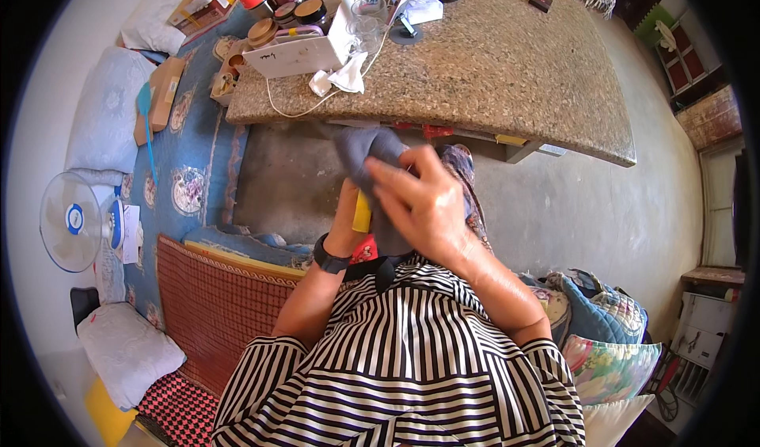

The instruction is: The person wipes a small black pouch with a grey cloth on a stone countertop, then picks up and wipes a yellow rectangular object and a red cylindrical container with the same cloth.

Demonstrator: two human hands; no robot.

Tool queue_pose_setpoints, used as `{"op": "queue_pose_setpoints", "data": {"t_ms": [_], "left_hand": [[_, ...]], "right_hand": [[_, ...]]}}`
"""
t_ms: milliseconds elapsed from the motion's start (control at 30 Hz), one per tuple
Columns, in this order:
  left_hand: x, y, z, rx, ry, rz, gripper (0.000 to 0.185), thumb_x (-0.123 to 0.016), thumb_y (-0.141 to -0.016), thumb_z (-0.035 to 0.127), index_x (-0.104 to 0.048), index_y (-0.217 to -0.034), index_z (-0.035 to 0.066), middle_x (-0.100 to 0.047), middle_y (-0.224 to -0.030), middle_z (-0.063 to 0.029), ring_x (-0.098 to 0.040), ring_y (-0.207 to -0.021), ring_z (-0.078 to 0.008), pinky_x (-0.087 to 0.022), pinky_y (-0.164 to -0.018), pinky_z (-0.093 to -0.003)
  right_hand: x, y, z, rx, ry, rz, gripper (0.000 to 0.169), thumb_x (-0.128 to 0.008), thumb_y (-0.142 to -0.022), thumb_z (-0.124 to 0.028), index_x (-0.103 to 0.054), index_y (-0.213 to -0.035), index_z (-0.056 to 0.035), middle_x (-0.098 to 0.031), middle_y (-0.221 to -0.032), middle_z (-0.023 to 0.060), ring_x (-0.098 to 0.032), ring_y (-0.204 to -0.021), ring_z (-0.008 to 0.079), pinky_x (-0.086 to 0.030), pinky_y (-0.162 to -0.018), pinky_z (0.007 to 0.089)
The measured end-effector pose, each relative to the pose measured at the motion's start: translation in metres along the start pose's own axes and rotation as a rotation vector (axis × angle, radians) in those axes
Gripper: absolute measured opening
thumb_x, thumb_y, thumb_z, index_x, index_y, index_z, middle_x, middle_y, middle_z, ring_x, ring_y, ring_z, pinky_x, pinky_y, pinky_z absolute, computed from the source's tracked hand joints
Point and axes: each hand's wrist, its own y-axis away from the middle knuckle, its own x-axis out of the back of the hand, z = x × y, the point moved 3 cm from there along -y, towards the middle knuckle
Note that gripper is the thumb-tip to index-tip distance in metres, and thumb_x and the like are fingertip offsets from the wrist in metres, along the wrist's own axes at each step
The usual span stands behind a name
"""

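Note:
A dark grey piece of fabric (371,150), perhaps a sock, is held up over my lap, partly blurred. My left hand (347,215), with a black watch at the wrist, is largely hidden behind or inside it. A yellow strip (361,212) shows beside that hand; whether it belongs to the fabric I cannot tell. My right hand (424,203) lies over the fabric from the right, thumb and fingers against it. More dark grey cloth (390,233) hangs below, and a red patterned item (364,250) shows near my waist.
A granite-topped table (504,61) stands in front, bearing a white box (294,58) of jars, crumpled tissue (349,76), a cable and a phone stand (406,31). On the left are a blue floral cover (160,174) and a fan (74,220). Cushions (611,364) lie at the right.

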Motion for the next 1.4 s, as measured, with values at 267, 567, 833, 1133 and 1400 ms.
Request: {"op": "queue_pose_setpoints", "data": {"t_ms": [267,567,833,1133,1400], "left_hand": [[0.007,0.005,-0.005,-0.021,0.175,-0.164,0.045,-0.051,-0.095,0.036,-0.048,-0.131,0.008,-0.061,-0.122,-0.01,-0.062,-0.074,-0.0212,-0.051,-0.058,-0.028],[-0.002,0.001,-0.007,0.631,0.945,-0.617,0.051,-0.047,-0.094,0.048,-0.055,-0.106,-0.001,-0.05,-0.06,-0.0041,-0.044,-0.04,-0.0145,-0.035,-0.038,-0.0224],[-0.009,0.004,0.001,0.698,0.932,-0.561,0.052,-0.043,-0.094,0.056,-0.057,-0.114,0.009,-0.049,-0.06,-0.0079,-0.043,-0.04,-0.0132,-0.033,-0.036,-0.02],[-0.002,0.01,-0.007,0.687,0.881,-0.615,0.051,-0.045,-0.094,0.055,-0.057,-0.114,0.01,-0.046,-0.061,-0.0062,-0.045,-0.043,-0.0139,-0.035,-0.039,-0.022],[0.026,-0.021,0.014,0.447,0.864,-0.341,0.029,-0.052,-0.096,0.032,-0.05,-0.081,0.008,-0.041,-0.055,-0.0019,-0.04,-0.044,-0.0115,-0.034,-0.042,-0.0221]], "right_hand": [[0.009,-0.009,0.025,-0.092,0.008,0.159,0.029,-0.071,-0.079,-0.01,-0.071,-0.108,-0.013,-0.06,-0.091,0.0109,-0.065,-0.073,0.0255,-0.054,-0.061,0.0339],[0.02,0.003,0.038,-0.098,-0.21,-0.018,0.031,-0.07,-0.081,-0.006,-0.07,-0.111,-0.0086,-0.057,-0.097,0.0112,-0.061,-0.081,0.0238,-0.05,-0.072,0.0317],[0.018,0.017,0.037,0.021,0.042,-0.236,0.029,-0.07,-0.079,-0.009,-0.072,-0.107,-0.014,-0.056,-0.097,0.0111,-0.062,-0.077,0.0275,-0.051,-0.065,0.0371],[0.018,0.003,0.026,0.093,0.023,-0.164,0.033,-0.071,-0.077,-0.009,-0.071,-0.11,-0.0149,-0.056,-0.098,0.011,-0.062,-0.081,0.028,-0.052,-0.068,0.0368],[0.013,0.041,0.074,-0.273,-0.115,-0.091,0.028,-0.068,-0.082,-0.007,-0.07,-0.11,-0.0069,-0.058,-0.094,0.0113,-0.061,-0.085,0.0249,-0.05,-0.073,0.0323]]}}
